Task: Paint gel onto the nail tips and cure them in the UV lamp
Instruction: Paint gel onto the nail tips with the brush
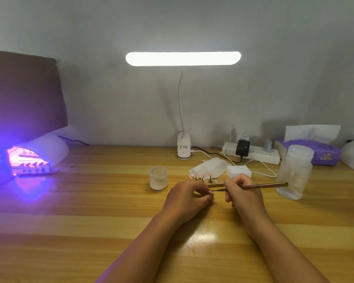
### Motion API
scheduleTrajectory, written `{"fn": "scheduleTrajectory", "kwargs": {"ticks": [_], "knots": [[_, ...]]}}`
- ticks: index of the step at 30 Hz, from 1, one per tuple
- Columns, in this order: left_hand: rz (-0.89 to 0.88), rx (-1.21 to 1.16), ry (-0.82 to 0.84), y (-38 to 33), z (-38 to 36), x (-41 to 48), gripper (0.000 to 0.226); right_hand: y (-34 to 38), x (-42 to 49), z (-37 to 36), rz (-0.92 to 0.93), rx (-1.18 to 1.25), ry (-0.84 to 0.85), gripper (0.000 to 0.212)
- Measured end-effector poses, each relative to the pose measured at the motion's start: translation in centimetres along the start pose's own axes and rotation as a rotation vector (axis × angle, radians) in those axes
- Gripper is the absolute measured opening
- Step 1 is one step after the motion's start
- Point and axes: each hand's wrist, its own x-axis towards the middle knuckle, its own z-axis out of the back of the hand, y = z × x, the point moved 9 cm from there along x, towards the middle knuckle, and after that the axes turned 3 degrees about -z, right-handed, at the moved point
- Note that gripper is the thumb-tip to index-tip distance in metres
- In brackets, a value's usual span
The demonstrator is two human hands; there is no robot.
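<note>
So, checking in from my end of the feed: I've got the left hand (pixel 187 196) pinching one pinkish nail tip (pixel 211 193) between thumb and fingertips, low over the wooden table (pixel 90 211), about mid-frame. The right hand (pixel 244 194) is curled round a thin rose-gold brush (pixel 264 185), pen-style, with the dark bristle end aimed at that tip. Touching it or just short, I honestly can't tell.

Just behind the hands sits a stand (pixel 213 185) with a few more pink tips upright on pegs. Way off left the UV lamp (pixel 47 148) is glowing purple, and a second stand (pixel 36 172) of tips sits right at its opening.

Other stuff: a small frosted jar (pixel 158 178) just left of the hands, a white block (pixel 238 171) and a clear bottle (pixel 295 172) to the right, and a lit desk lamp (pixel 183 58) at the back.
</note>
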Motion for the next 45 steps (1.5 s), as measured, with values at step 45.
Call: {"fn": "scheduleTrajectory", "kwargs": {"ticks": [45], "knots": [[-0.024, 0.022, -0.014, -0.1, -0.1, 0.0, 0.016, 0.5, -0.5, -0.7, 0.035, -0.075, 0.033, 0.018]]}}
